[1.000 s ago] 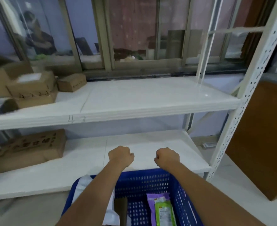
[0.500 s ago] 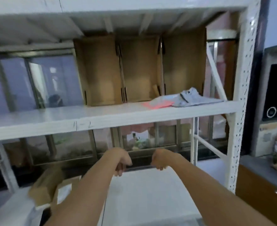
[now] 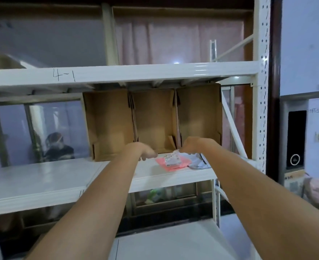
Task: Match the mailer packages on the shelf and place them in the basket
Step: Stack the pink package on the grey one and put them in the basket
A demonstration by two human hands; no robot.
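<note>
the white shelf is carrying three cardboard bins just behind the fingers, the right hand is pinching the pink mailer's label corner, seemingly to lift it, and the left hand is hovering loosely curled, gripping nothing

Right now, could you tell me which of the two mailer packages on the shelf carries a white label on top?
The pink mailer, lying between the two hands; its white label faces up. The grey mailer to its right shows no label.
</note>
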